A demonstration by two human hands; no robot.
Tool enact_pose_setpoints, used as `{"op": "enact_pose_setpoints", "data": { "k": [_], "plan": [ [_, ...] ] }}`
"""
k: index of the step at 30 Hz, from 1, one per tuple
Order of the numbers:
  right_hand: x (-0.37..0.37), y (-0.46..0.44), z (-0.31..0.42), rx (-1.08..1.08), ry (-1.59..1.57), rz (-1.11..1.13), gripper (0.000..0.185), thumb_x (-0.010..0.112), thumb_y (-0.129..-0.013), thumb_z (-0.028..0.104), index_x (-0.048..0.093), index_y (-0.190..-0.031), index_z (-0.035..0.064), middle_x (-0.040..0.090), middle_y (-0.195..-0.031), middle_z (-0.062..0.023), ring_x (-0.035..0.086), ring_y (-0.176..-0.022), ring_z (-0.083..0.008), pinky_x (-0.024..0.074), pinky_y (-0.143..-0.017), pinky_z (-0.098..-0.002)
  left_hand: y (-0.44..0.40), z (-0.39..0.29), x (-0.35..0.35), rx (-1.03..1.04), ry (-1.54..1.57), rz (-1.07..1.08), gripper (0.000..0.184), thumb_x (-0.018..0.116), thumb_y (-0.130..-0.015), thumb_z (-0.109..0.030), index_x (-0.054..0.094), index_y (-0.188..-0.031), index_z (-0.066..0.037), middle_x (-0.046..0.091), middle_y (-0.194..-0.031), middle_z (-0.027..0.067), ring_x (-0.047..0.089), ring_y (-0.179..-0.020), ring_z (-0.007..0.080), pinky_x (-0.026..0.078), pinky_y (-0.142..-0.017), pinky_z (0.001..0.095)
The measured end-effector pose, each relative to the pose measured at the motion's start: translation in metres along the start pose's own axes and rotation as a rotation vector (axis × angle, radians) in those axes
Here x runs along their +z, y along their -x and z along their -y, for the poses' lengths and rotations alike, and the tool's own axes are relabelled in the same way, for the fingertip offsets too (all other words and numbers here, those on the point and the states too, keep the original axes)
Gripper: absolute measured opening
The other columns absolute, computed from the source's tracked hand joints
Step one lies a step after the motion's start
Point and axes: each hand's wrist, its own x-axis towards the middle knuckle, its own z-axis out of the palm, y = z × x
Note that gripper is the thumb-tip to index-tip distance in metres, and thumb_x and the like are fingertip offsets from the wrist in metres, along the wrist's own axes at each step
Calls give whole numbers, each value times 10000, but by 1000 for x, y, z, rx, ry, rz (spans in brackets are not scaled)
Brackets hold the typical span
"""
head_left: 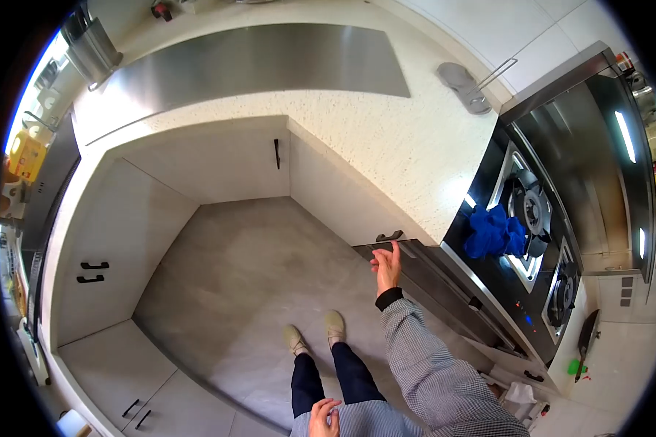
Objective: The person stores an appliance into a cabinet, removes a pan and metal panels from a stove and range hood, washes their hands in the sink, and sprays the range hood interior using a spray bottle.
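My right hand (386, 268) reaches forward over the floor with the index finger stretched out and the others loosely bent, nothing in it. Just beyond the fingertip is a dark cabinet handle (390, 236) under the counter edge; whether they touch I cannot tell. Low in the view, my left hand (324, 419) hangs in front of my body with its fingers loosely bent and apart, holding nothing visible. A crumpled blue cloth or glove (492, 231) lies on the black gas stove (536, 309), to the right of my right hand.
A pale speckled counter (357, 138) curves around me, with a steel panel (270, 62) and a grey spoon rest-like object (465, 87) on it. At left stands a steel knife block (95, 54). A pan (587, 342) is at far right. Grey floor (248, 269) lies below.
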Motion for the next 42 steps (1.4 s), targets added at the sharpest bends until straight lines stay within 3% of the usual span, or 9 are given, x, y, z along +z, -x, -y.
{"op": "enact_pose_setpoints", "data": {
  "k": [8,11,16,19,26,32,35,38,42],
  "plan": [
    [29,59,-56,-68,-145,179,824,506,-835,68,-81,-1409,137,589,-767,-55,532,-596,-96,399,-486,-191,-83,-74,-24,260,-152,-363,191,546,-871,-124,609,-1016,-18,571,-1010,122,558,-802,195,463,-696,272],
    [58,123,-77,73,-153,363,934,543,-829,52,-196,-1390,160,600,-850,-65,549,-614,-94,409,-488,-188,-119,-77,-28,264,-52,-452,405,462,-876,-152,416,-1248,0,452,-1229,168,477,-1064,269,402,-834,342],
    [65,168,-66,105,111,1038,775,544,-847,85,45,-1439,110,601,-934,-76,572,-777,-104,456,-704,-212,-207,-142,-51,519,-108,-603,667,446,-883,-361,192,-1370,20,280,-1383,197,322,-1246,319,259,-986,431],
    [39,131,-135,151,87,779,387,480,-888,66,444,-1273,51,561,-855,-9,507,-746,-55,430,-683,-184,-243,-179,-29,712,-266,-660,828,565,-819,-470,184,-1372,13,203,-1399,244,219,-1292,358,185,-1026,477],
    [53,-117,-115,204,-48,-127,204,487,-887,206,479,-984,25,587,-826,-74,506,-523,-125,401,-418,-259,-263,-179,-39,538,-791,-725,948,625,-713,-563,232,-1364,3,199,-1407,225,244,-1260,369,190,-1018,486],
    [70,-219,-159,395,-324,-331,218,526,-878,262,505,-899,46,571,-703,-91,546,-529,-184,429,-449,-296,-276,-174,-90,518,-813,-708,998,605,-689,-618,223,-1372,1,210,-1415,193,235,-1291,341,200,-1025,446],
    [54,-223,-237,110,-630,-246,224,467,-917,247,515,-1018,53,617,-900,-133,597,-699,-241,483,-557,-325,-279,-178,-107,520,-873,-702,978,634,-669,-590,244,-1363,-21,248,-1391,206,282,-1237,357,210,-1006,481],
    [58,-177,-251,-113,168,-327,206,447,-930,205,528,-1004,31,620,-812,-111,586,-649,-200,465,-545,-279,-281,-181,-114,520,-890,-676,977,650,-664,-567,242,-1364,-20,246,-1399,192,284,-1237,357,209,-1009,479],
    [61,-80,-184,-183,67,-222,197,480,-899,132,582,-1036,35,580,-654,-23,506,-522,-126,407,-486,-251,-278,-181,-113,508,-890,-637,964,661,-693,-519,211,-1386,-22,235,-1418,171,247,-1290,331,185,-1036,443]
  ]
}}
